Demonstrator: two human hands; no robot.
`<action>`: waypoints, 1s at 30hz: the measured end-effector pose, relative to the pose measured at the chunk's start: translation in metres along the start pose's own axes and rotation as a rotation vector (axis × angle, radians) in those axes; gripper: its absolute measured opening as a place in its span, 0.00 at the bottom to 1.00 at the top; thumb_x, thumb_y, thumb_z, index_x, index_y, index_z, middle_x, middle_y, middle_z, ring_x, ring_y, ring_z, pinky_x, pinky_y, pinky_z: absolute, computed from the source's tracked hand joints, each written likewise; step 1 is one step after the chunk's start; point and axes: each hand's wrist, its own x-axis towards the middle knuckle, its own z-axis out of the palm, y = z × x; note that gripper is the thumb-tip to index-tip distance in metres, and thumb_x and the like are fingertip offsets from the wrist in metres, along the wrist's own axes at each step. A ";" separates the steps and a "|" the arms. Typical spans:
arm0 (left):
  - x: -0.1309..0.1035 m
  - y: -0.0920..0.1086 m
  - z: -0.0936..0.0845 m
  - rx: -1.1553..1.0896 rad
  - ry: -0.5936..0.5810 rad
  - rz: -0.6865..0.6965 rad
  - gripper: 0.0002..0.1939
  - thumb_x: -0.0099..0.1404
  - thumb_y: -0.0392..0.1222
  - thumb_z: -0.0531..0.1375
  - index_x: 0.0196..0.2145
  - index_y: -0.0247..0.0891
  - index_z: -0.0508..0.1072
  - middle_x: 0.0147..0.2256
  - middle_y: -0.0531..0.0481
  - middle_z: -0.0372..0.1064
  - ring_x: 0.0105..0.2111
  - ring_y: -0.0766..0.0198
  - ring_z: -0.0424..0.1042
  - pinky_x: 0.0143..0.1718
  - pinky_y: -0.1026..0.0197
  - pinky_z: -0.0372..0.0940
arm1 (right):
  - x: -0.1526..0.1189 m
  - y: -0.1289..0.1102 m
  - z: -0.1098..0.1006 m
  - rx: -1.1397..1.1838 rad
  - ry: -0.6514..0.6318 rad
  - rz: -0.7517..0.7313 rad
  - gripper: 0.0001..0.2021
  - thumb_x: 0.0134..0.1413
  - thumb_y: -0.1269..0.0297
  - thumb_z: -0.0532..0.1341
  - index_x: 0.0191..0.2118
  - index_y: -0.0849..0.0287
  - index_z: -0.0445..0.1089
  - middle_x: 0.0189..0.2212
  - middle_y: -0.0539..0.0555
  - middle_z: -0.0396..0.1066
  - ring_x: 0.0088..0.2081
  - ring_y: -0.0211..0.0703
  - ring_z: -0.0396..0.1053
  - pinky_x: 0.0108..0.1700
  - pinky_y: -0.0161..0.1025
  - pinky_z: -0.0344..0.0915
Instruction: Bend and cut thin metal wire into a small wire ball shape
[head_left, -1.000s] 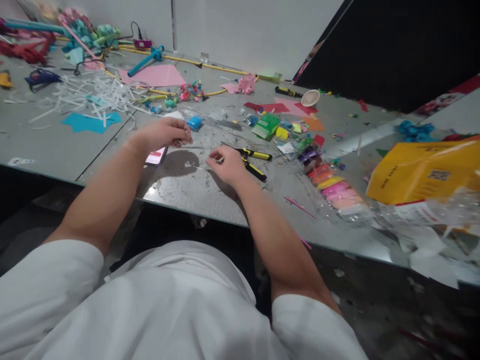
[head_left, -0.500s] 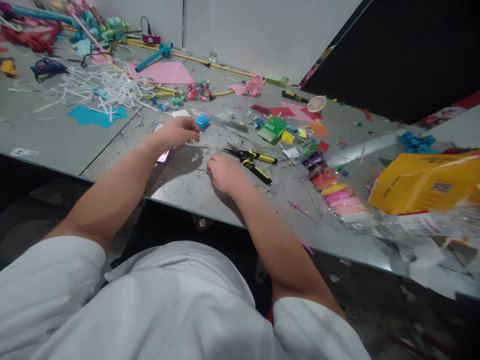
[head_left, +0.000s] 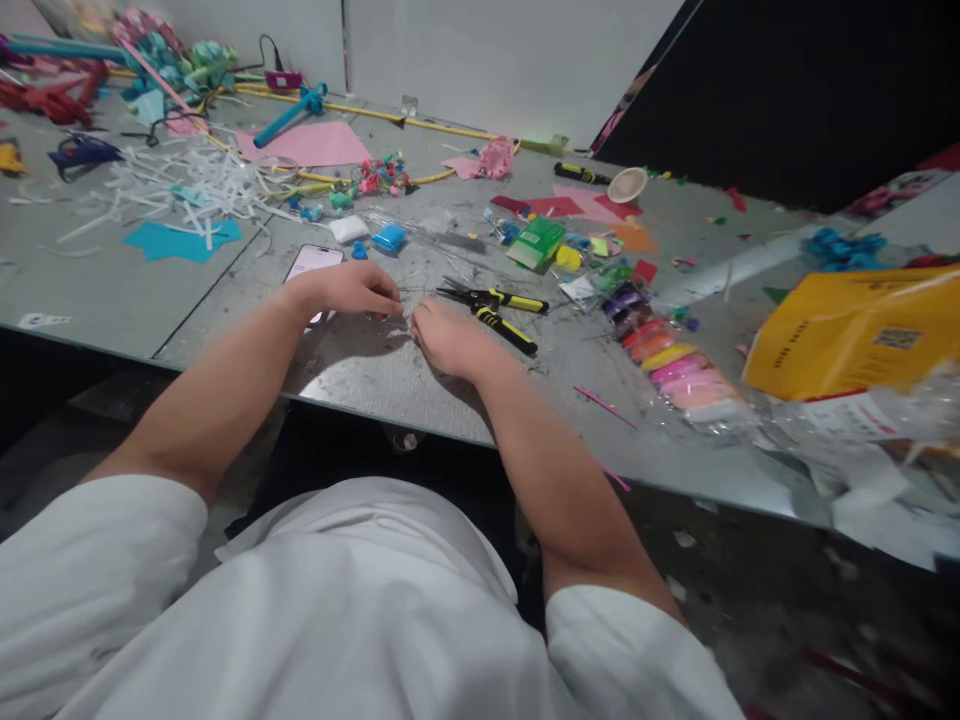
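My left hand [head_left: 364, 287] and my right hand [head_left: 442, 336] are close together just above the grey table, fingertips almost meeting. Both have their fingers pinched. Whatever lies between them is too small to make out. Under my left wrist is a phone [head_left: 313, 260] with a lit screen, partly covered by the arm. Black and yellow pliers [head_left: 501, 312] lie with handles apart just beyond my right hand. Past my left hand sit a blue packet of clay [head_left: 389, 238], a white packet [head_left: 349, 229] and a small blue lump [head_left: 359, 251].
A row of coloured clay packs [head_left: 671, 366] and a yellow bag [head_left: 855, 330] lie at right. White paper strips [head_left: 195, 180], a blue paper sheet [head_left: 180, 239] and a glue gun [head_left: 82, 152] are at left. A white wall panel [head_left: 495, 60] stands behind; the table's front edge is near my body.
My left hand has come down and right, toward my right hand, uncovering the small blue lump and more of the phone. My right hand stays near the pliers. The view has shifted slightly.
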 end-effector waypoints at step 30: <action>0.001 -0.009 -0.007 0.238 0.159 -0.002 0.14 0.73 0.49 0.70 0.39 0.35 0.90 0.32 0.48 0.82 0.35 0.59 0.72 0.41 0.56 0.59 | -0.033 -0.071 0.024 -0.023 0.084 -0.155 0.33 0.86 0.38 0.71 0.64 0.71 0.89 0.60 0.74 0.85 0.65 0.69 0.78 0.68 0.60 0.79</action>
